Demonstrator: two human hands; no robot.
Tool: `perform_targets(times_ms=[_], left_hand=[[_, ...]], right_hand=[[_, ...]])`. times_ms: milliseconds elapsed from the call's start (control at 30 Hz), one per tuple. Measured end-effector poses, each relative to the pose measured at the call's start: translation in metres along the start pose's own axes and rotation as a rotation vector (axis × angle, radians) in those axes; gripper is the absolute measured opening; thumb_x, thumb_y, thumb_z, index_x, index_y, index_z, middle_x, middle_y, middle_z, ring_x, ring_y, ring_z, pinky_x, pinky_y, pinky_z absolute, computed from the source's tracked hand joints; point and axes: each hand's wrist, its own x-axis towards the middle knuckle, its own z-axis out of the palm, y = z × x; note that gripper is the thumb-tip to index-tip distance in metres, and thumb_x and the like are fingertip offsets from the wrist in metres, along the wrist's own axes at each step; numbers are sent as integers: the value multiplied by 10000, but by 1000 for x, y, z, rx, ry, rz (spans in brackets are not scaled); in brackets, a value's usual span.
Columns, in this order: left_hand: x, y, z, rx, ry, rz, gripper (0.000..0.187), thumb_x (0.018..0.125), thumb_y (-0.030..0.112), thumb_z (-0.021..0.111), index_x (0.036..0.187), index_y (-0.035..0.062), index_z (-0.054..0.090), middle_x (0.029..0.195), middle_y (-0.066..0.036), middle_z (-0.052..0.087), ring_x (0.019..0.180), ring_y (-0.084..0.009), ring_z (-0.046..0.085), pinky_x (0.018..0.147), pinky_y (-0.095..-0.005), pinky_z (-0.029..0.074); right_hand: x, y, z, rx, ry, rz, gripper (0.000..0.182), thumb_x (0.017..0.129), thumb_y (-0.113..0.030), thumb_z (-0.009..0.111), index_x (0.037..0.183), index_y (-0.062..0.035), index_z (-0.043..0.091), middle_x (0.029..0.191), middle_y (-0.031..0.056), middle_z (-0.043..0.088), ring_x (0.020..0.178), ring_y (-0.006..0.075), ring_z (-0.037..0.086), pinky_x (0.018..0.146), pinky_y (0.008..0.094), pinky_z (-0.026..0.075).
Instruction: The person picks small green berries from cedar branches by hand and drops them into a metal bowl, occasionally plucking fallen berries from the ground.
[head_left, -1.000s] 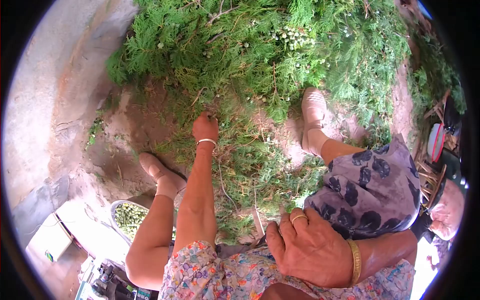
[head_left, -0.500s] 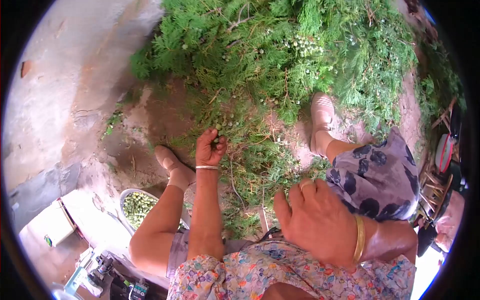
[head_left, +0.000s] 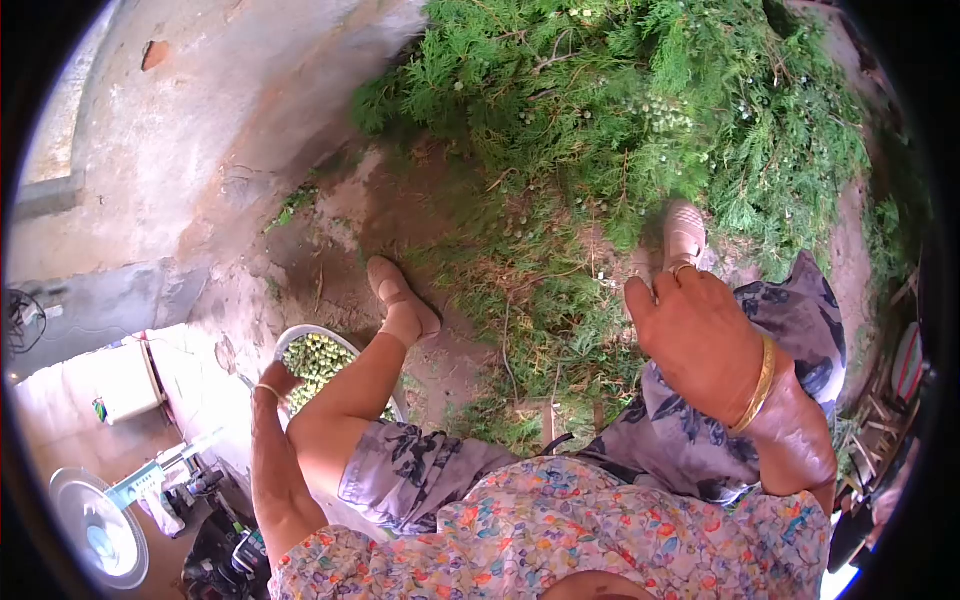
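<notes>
Now, left hand: over the near-left edge of the basin, fingers pointing in; blurred, so cannot tell if it is full or empty, left hand (head_left: 281, 380).
Left wrist: pale bracelet (head_left: 268, 391).
Right hand: knuckles up above the right leg, fingers loosely bent, right hand (head_left: 705, 335); palm hidden, cannot tell if it grips anything.
Right wrist: gold bangle (head_left: 765, 385).
Basin: pale rim (head_left: 312, 329), on the ground beside the left leg, partly hidden by it.
Green cones: heaped inside the basin (head_left: 320, 362), just by the left fingers.
Handling (judged): fingers low and inside the rim suit small round cones, which probably roll; loosen gently, keep leaf scraps out. Left leg crowds the basin, so a knock looks possible; steady knee helps.
Conifer branches: flat scaly sprays, arborvitae-like, piled ahead (head_left: 600, 120), pale cones among them; well apart from the left hand.
Shoes: left (head_left: 395, 285) on soil, right (head_left: 684, 230) against the foliage.
Outer edge: concrete wall (head_left: 200, 130), upper left; round white fan (head_left: 103, 530), lower left.
</notes>
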Motion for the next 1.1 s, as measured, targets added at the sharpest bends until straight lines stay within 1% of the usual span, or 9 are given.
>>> perform_targets(times_ms=[33, 133, 200, 367, 433, 600, 800, 1033, 1100], left_hand=[[-7, 7, 11, -544, 143, -240, 515, 637, 398, 759, 891, -36, 651, 943, -227, 656, 914, -352, 631, 831, -409, 489], [-5, 29, -6, -383, 162, -137, 530, 632, 388, 773, 903, -50, 651, 962, -252, 639, 954, -368, 610, 860, -419, 474], [6, 61, -35, -285, 433, -68, 473, 702, 298, 729, 1002, -49, 613, 995, -254, 625, 1013, -395, 571, 867, -440, 459], [73, 220, -110, -903, 586, 319, 431, 717, 147, 642, 1130, 35, 594, 975, -226, 634, 918, -375, 611, 784, -437, 491], [85, 300, -140, -618, 674, 452, 376, 694, 129, 668, 1050, 22, 613, 922, -221, 637, 863, -386, 617, 757, -441, 498], [128, 413, -159, -783, 880, 574, 694, 673, 235, 749, 1264, 21, 457, 1256, -304, 448, 1130, -477, 456, 917, -467, 425], [135, 452, -183, -917, 832, 243, 718, 701, 276, 770, 1294, 68, 422, 1388, -271, 271, 1257, -514, 272, 951, -574, 373], [145, 491, -166, -823, 871, 196, 576, 765, 214, 714, 1261, 73, 458, 1351, -251, 281, 1212, -467, 329, 854, -524, 461], [198, 505, -131, -1629, 712, 449, 506, 807, 164, 669, 1261, 44, 482, 1352, -247, 340, 1158, -323, 455, 779, -427, 509]], right_hand=[[-1, 0, 0, 12, 0, 1, 172, 683, -64, 596, 835, 8, 563, 758, 135, 608, 772, 265, 602, 681, 371, 478], [-1, 1, -7, 43, -85, 16, 255, 666, -32, 589, 908, 18, 527, 825, 155, 575, 817, 296, 577, 708, 392, 467], [1, 2, -10, 66, -165, 32, 333, 655, -7, 584, 974, 25, 495, 893, 170, 547, 863, 319, 556, 734, 409, 458], [5, 0, -12, 88, -220, 88, 313, 677, -37, 588, 975, 9, 505, 884, 155, 540, 852, 305, 552, 737, 398, 454], [6, 0, -6, 71, -150, 84, 269, 676, -55, 586, 931, 12, 528, 827, 148, 560, 812, 282, 566, 701, 382, 452], [12, 0, -3, 58, -130, 71, 271, 696, -104, 570, 932, 30, 565, 758, 119, 568, 769, 246, 567, 650, 349, 439], [9, 1, 9, 224, -95, -45, 310, 708, -129, 565, 953, 61, 575, 736, 114, 555, 742, 242, 545, 626, 351, 425], [15, 1, 8, 295, -208, -22, 370, 729, -134, 564, 1056, 39, 583, 843, 167, 571, 839, 294, 543, 745, 381, 466], [17, 1, 7, 301, -248, -27, 376, 720, -139, 575, 1050, 41, 584, 846, 169, 574, 835, 292, 548, 738, 374, 467]])
